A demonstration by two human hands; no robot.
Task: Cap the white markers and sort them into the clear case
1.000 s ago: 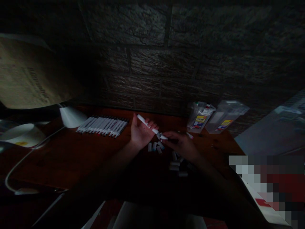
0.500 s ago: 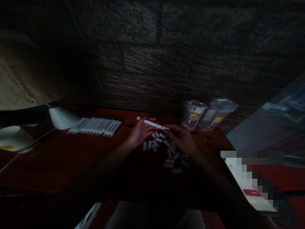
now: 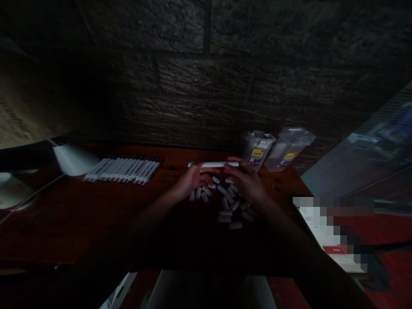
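A white marker with dark purple ends lies level between my two hands, above the wooden table. My left hand is closed on its left part, thumb on the near side. The fingers of my right hand pinch its right end. Beneath and in front of the hands lie several loose white marker caps, scattered at different angles; some show blue-green edges. My right hand hides a few of them in part.
A neat row of several white markers lies on the wooden table at left. Two clear plastic containers with yellow labels stand at the back right. A white lamp is at far left. Behind rises a brick wall.
The marker has turned from slanting down rightward to nearly level. My right hand has moved slightly up and right, closing over its right end. The view has shifted a little.
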